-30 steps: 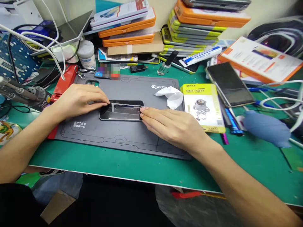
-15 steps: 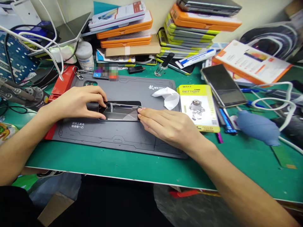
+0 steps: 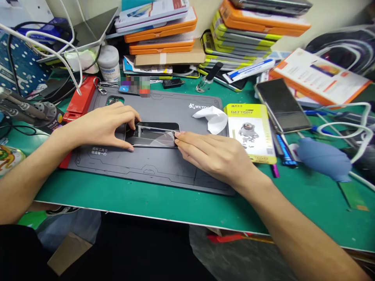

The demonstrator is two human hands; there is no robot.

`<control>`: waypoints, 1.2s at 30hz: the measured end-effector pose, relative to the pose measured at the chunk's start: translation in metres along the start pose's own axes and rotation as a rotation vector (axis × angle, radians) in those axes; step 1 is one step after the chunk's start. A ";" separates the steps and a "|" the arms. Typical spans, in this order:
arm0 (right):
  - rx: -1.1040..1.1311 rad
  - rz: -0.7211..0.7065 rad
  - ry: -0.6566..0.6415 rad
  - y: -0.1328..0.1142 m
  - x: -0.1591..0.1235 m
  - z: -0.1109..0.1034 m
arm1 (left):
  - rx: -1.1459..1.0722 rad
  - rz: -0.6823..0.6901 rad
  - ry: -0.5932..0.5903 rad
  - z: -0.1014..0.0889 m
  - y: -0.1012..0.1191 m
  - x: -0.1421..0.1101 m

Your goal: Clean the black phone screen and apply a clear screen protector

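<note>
A black smartphone (image 3: pixel 152 134) lies flat on the grey work mat (image 3: pixel 164 164), its glossy screen side up with reflections on it. My left hand (image 3: pixel 109 125) grips the phone's left end, the fingers bent at its far edge and the thumb at its near left corner. Around the right end, my right hand (image 3: pixel 212 154) has its fingers pressed together, the tips on the phone's edge. Right of the phone are a crumpled white wipe (image 3: pixel 215 119) and a yellow battery box (image 3: pixel 250 132).
A blue air blower (image 3: pixel 325 158) and another phone (image 3: pixel 283 105) lie to the right. Stacked orange cases (image 3: pixel 164 31) and yellow-grey cases (image 3: pixel 240 43) stand at the back. A red tool (image 3: pixel 80 99) and a white jar (image 3: pixel 108 62) are at the left.
The whole view has shifted slightly, so everything sits a little further right. My left thumb has moved a bit outward from the phone's near edge. Both hands stay at the phone's ends.
</note>
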State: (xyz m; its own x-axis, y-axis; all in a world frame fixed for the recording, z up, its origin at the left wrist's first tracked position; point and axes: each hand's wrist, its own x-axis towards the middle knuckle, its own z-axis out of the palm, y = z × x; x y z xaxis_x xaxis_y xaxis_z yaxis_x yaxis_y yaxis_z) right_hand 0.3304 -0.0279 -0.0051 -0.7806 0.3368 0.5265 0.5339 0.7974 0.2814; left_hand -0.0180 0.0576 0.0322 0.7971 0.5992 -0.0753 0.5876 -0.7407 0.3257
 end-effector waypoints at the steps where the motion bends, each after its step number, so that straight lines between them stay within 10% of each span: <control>1: -0.004 0.005 0.010 0.000 0.000 0.001 | -0.001 0.001 0.002 0.000 0.000 0.000; 36: 0.185 0.178 0.054 0.005 -0.006 0.005 | 0.003 -0.053 -0.028 -0.003 0.003 -0.001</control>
State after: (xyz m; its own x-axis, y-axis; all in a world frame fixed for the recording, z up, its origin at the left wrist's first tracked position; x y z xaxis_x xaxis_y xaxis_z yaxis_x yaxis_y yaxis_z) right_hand 0.3356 -0.0237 -0.0105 -0.6585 0.4567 0.5981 0.5886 0.8078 0.0312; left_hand -0.0170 0.0556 0.0362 0.7684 0.6288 -0.1191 0.6295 -0.7091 0.3177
